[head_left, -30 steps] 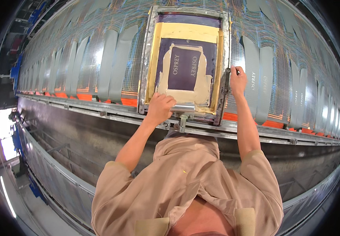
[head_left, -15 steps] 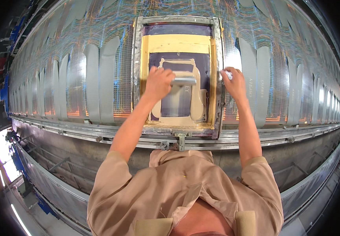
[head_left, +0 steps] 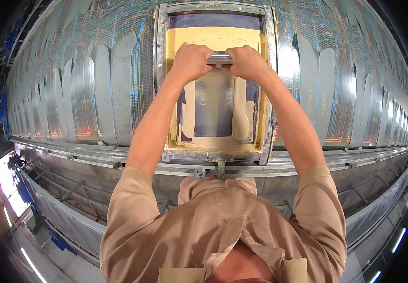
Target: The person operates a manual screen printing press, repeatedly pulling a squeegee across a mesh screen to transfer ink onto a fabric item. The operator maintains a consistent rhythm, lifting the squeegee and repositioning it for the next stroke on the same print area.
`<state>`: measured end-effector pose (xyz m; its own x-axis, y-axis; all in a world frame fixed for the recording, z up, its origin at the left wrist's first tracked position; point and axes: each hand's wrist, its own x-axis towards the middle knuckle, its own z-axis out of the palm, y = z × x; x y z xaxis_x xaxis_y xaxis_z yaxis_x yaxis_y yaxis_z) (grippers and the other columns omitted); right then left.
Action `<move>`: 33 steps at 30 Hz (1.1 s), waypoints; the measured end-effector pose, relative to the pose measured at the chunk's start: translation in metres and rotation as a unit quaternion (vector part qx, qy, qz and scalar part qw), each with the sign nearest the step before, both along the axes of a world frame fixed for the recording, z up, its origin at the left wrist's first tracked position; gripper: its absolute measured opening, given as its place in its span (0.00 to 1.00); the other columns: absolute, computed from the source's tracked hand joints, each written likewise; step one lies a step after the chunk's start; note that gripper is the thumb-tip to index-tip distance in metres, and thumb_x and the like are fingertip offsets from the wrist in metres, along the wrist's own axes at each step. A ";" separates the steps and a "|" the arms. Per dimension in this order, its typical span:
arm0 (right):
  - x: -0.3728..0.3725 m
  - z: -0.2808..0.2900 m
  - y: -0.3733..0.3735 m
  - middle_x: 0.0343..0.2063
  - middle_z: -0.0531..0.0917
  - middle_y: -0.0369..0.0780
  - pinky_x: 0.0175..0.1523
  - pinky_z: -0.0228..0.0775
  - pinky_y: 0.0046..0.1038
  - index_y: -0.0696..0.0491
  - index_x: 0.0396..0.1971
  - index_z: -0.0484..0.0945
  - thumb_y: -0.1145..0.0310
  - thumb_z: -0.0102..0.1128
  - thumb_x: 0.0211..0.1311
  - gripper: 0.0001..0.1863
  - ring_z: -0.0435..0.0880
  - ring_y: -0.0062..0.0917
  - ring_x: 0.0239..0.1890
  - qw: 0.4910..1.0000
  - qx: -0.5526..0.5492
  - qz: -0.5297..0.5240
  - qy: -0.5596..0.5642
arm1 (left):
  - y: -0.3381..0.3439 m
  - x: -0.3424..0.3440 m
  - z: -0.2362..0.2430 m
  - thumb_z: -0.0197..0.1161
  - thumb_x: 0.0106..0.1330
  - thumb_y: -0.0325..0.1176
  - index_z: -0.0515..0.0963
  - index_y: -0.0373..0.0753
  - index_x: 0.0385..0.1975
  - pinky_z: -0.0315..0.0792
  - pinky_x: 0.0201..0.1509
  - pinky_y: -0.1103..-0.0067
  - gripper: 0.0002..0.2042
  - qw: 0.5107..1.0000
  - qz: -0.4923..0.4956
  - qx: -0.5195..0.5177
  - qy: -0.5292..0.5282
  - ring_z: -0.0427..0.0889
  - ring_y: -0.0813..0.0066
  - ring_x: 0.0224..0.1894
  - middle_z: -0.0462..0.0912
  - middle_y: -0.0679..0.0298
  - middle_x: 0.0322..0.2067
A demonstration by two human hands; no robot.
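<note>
Gripping the grey metal squeegee handle (head_left: pixel 220 58), the left hand (head_left: pixel 190 61) and right hand (head_left: pixel 247 62) close around it at the far end of the metal-framed printing screen (head_left: pixel 160 89). Judged step: pulling cream ink (head_left: pixel 213 40) nearward, requiring even pressure.

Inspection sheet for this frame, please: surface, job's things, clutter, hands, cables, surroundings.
Surface: long print table lined with grey fabric pieces.
Job's things: metal-framed screen lying flat, cream ink spread inside; squeegee at its far end.
Clutter: nothing seen.
Hands: left hand and right hand both grip the squeegee handle.
Cables: nothing seen.
Surroundings: metal rail along the table's near edge; bright floor lights at the rim.
</note>
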<state>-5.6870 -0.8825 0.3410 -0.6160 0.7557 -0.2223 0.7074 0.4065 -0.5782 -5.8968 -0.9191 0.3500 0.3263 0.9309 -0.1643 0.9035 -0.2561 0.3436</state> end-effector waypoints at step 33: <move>0.002 -0.003 -0.009 0.28 0.86 0.51 0.44 0.77 0.48 0.52 0.35 0.84 0.59 0.72 0.57 0.13 0.85 0.52 0.35 1.000 0.012 -0.008 -0.008 | -0.011 0.003 -0.001 0.75 0.51 0.41 0.85 0.47 0.29 0.71 0.48 0.64 0.10 1.000 -0.004 0.010 -0.007 0.86 0.60 0.39 0.86 0.64 0.31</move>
<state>-5.6846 -0.8916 0.3384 -0.6001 0.7711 -0.2126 0.7227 0.4088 -0.5573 -5.8940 -0.9301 0.3487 0.3354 0.9315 -0.1408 0.8968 -0.2699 0.3506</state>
